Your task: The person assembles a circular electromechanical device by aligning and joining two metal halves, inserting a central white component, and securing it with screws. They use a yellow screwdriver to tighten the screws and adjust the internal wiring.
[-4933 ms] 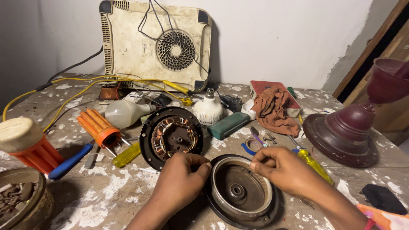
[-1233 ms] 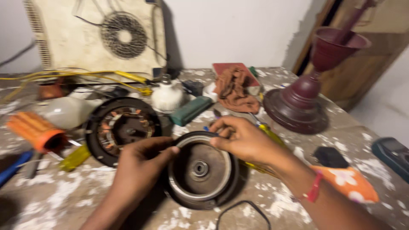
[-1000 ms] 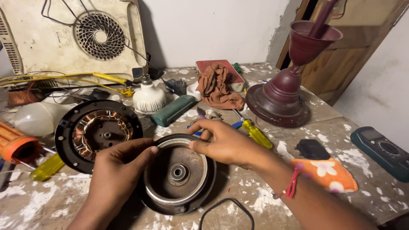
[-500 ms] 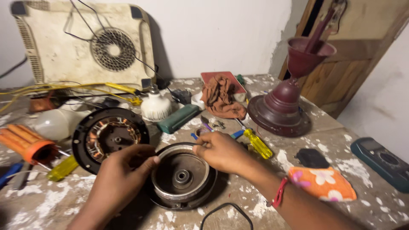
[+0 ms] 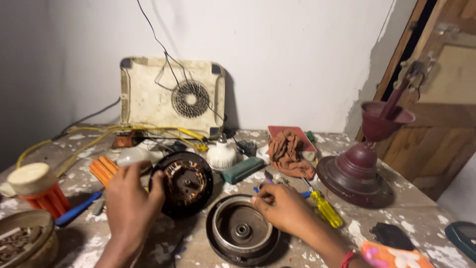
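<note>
Centrally, we log a round metal motor housing lying open-side up on the paint-spattered workbench; our right hand rests on its right rim, fingers curled loosely. Our left hand, fingers spread, touches the copper-wound stator just left. Beside these: yellow-handled screwdriver, maroon fan canopy.
</note>
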Available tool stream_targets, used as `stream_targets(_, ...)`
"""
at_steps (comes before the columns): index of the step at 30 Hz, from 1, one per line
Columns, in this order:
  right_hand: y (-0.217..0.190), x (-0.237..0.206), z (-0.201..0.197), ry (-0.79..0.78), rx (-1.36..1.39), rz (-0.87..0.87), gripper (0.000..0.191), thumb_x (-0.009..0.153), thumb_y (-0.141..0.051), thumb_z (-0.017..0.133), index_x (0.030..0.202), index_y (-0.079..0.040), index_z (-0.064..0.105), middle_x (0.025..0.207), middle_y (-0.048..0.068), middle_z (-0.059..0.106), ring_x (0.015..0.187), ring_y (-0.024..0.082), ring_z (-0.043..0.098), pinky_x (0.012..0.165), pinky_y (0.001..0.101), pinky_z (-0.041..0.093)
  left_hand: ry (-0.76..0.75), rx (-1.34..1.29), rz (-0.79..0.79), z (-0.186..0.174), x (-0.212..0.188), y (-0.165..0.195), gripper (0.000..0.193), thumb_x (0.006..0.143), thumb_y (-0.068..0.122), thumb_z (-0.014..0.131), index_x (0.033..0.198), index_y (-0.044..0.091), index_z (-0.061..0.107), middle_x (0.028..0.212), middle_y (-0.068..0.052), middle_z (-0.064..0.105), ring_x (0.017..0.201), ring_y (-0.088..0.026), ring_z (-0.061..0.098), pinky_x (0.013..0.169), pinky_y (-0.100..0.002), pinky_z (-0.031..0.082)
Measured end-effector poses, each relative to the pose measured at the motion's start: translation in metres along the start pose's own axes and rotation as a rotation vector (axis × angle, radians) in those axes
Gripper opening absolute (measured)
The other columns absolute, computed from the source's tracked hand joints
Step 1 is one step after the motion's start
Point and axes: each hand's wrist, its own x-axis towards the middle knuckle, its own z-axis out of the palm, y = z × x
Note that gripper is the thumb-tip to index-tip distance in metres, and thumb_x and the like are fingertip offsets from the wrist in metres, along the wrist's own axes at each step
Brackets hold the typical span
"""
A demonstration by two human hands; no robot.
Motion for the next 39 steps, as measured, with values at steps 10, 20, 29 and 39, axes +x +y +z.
stream_targets(10,-0.061,0.017,-0.006,0.255,0.074,-0.294,0.021,0.083,-0.027,0.075,0.094,-0.008,0.076,0.088,0.008,0.075,0.081,0.023,0.075,0.072,0.0363,0.057,-0.299,-0.291,-0.51,0.033,0.005,-0.055,0.026,0.091,0.024,0.065,0.104,0.003,0.075,0.098,-0.02,0.077,0.095,-0.037,0.073,0.084,-0.043,0.054)
stream_targets(20,-0.153,0.086,0.025,0.026,-0.083,-0.397,0.045,0.093,-0.039,0.066,0.13,-0.015,0.064,0.121,0.014,0.066,0.105,0.035,0.066,0.09,0.0444,0.052,-0.593,-0.338,-0.57,0.021,0.041,-0.074,0.027,0.088,0.029,0.07,0.102,0.007,0.078,0.094,-0.016,0.078,0.09,-0.03,0.076,0.083,-0.04,0.056)
stream_targets(29,-0.154,0.119,0.059,-0.158,-0.011,-0.386,0.039,0.099,-0.033,0.056,0.134,-0.017,0.062,0.125,0.013,0.07,0.117,0.032,0.066,0.099,0.0417,0.051,-0.503,-0.301,-0.561,0.035,0.037,-0.09,0.023,0.089,0.027,0.069,0.101,0.01,0.079,0.089,-0.016,0.077,0.085,-0.03,0.075,0.078,-0.04,0.054)
stream_targets(39,-0.151,0.12,0.061,-0.094,0.08,-0.519,0.037,0.098,-0.025,0.058,0.131,-0.011,0.064,0.124,0.014,0.07,0.116,0.034,0.065,0.098,0.0431,0.05,-0.555,-0.583,-0.744,0.05,0.024,-0.109,0.027,0.097,0.024,0.063,0.102,0.001,0.075,0.08,-0.008,0.072,0.075,-0.014,0.06,0.071,-0.033,0.05)
